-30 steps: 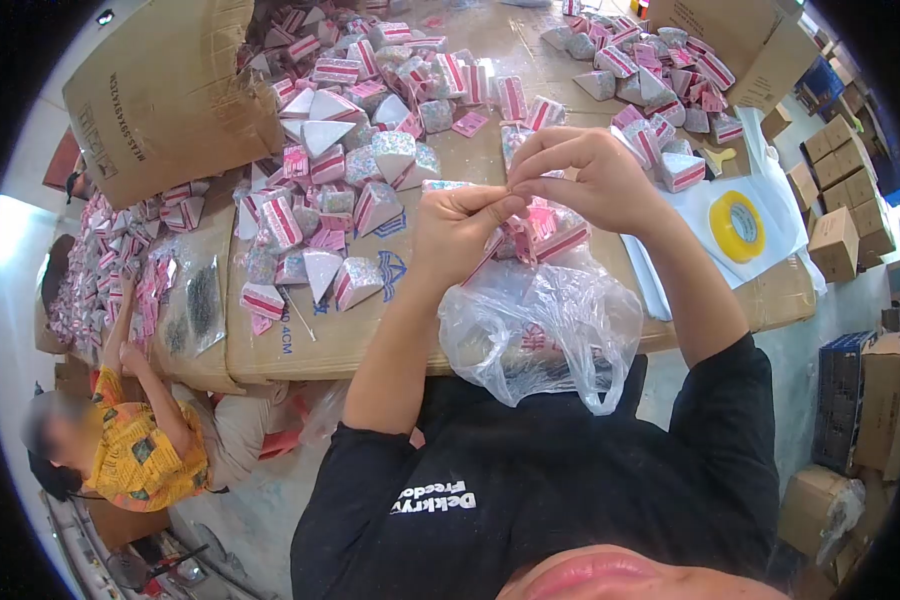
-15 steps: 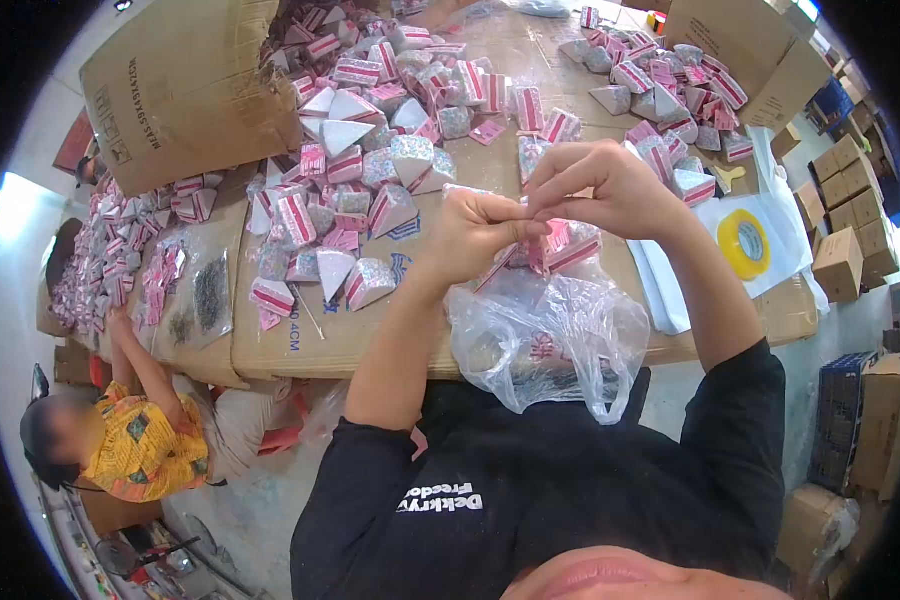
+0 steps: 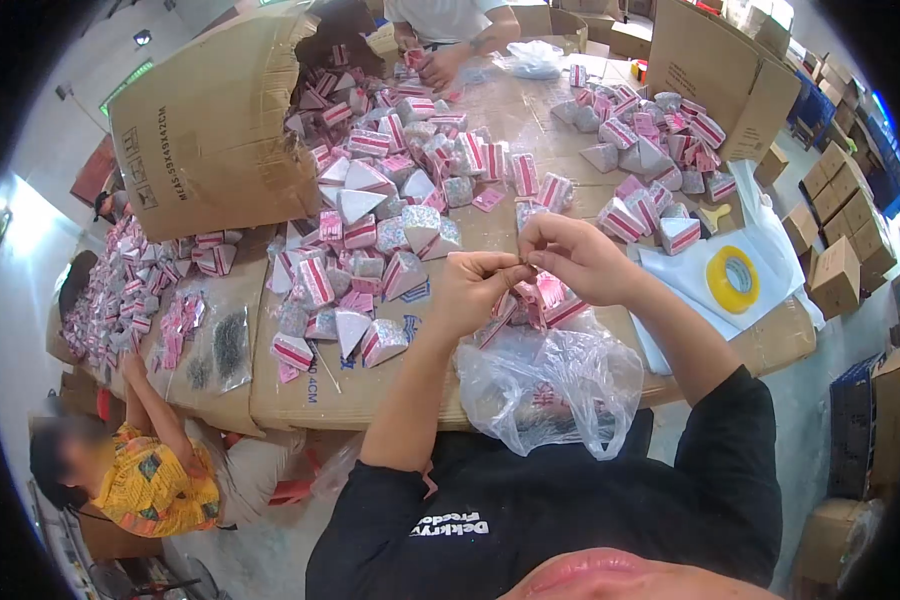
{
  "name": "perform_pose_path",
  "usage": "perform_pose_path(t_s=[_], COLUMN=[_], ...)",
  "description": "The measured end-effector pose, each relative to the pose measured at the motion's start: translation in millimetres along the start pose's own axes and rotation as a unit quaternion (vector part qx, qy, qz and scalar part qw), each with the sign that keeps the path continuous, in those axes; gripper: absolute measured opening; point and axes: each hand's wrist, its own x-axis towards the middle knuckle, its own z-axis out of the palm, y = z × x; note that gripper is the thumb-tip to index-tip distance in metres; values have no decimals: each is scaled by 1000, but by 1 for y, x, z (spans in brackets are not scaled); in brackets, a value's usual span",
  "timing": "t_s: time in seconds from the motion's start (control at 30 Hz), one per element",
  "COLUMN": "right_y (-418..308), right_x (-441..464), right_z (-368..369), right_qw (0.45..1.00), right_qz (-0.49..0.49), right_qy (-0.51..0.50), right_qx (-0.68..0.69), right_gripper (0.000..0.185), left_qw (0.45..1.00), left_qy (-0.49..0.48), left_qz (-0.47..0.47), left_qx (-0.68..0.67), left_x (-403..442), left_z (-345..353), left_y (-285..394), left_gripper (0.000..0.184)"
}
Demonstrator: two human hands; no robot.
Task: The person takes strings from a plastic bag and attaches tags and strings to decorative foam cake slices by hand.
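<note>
My left hand [image 3: 480,290] and my right hand [image 3: 575,262] meet fingertip to fingertip above the table edge. Both are closed in a pinch; whatever lies between the fingers is too small to make out. Just under them are pink printed cards [image 3: 542,298] and a cake-slice-shaped piece with a pink stripe [image 3: 567,312], partly hidden by my hands. A clear plastic bag [image 3: 555,385] with handles hangs over the near edge below. Left of my hands lies a large heap of wedge-shaped speckled pieces [image 3: 405,230] with pink stripes.
A big open carton [image 3: 210,130] stands at the left on the cardboard-covered table. At right lie a yellow tape roll [image 3: 732,279] on white sheets and another heap of wedges [image 3: 650,140]. One person [image 3: 160,475] sits at left; another [image 3: 450,30] works across the table.
The view has tilted up, bringing the person across the table into sight. My hands stay pinched together at nearly the same spot, with more of the pink cards now showing beneath them.
</note>
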Motion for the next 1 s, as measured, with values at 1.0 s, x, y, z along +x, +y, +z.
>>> perform_pose_path(t_s=[1.0], right_y=[-1], right_x=[-10], right_z=[2], right_qw=[961], right_qz=[93], right_qy=[139], right_qx=[219], right_gripper=[9], left_qw=[813], left_qy=[-131], left_qz=[341], left_qx=[454], left_x=[-109], left_z=[43], left_y=[207], left_gripper=[23])
